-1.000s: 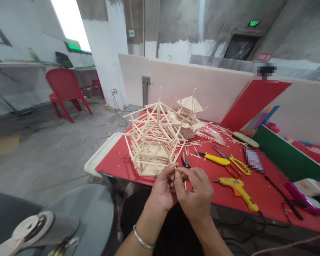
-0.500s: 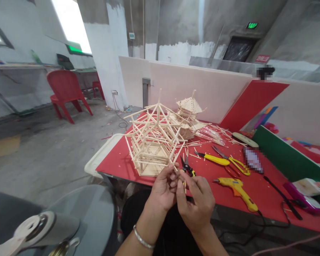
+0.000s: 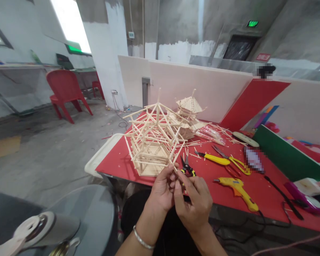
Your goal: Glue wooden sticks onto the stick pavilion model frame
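My left hand [image 3: 162, 192] and my right hand [image 3: 195, 201] meet over the near edge of the red table [image 3: 256, 193]. Both pinch a thin wooden stick [image 3: 177, 171] between the fingertips. Just beyond them stands a large open frame pavilion of wooden sticks [image 3: 152, 138]. Small black and yellow cutters [image 3: 187, 168] lie on the table right behind my right fingers. A silver bracelet [image 3: 142, 240] is on my left wrist.
A smaller stick pavilion [image 3: 188, 113] stands behind the large one, with loose sticks [image 3: 212, 134] beside it. A yellow craft knife [image 3: 212, 158], yellow scissors [image 3: 236, 163] and a yellow glue gun [image 3: 238, 192] lie to the right. A white tray [image 3: 100, 154] sits at the table's left edge; a red chair [image 3: 63, 89] stands far left.
My right hand has slid slightly toward me and lower, uncovering the cutters behind it. Both hands stay pinched on the stick.
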`<state>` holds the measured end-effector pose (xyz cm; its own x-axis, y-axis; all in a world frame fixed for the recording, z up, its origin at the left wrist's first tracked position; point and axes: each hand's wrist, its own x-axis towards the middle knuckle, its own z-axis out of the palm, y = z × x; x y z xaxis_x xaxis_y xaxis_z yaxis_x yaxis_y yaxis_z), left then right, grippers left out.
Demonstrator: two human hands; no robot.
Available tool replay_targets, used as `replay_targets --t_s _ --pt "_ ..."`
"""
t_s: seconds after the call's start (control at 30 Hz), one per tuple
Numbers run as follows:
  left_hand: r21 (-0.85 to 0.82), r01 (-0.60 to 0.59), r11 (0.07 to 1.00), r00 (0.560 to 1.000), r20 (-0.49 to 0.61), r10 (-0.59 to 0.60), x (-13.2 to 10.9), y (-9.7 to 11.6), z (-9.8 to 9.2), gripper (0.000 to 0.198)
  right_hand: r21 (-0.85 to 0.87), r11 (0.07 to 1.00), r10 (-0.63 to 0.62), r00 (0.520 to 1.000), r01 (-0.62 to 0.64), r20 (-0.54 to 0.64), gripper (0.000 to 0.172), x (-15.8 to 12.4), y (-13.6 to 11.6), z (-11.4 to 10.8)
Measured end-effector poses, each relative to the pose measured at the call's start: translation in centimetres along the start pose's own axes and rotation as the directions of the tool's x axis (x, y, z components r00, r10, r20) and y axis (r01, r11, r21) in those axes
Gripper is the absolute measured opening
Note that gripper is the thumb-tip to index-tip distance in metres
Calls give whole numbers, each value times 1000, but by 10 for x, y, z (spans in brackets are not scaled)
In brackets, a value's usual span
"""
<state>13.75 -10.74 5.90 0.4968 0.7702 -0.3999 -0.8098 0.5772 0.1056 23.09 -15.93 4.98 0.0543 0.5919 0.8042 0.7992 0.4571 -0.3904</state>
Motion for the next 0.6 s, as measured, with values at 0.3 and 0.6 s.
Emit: replay_targets --t_s 0.3,0.6 --pt "26 -7 1000 1000 -3 7 1 0 -1 12 -25 1000 3 1000 -3 16 46 0 1 1" --pt "127 -38 991 986 166 17 -10 0 -17 19 51 998 49 998 -47 -33 47 3 2 -7"
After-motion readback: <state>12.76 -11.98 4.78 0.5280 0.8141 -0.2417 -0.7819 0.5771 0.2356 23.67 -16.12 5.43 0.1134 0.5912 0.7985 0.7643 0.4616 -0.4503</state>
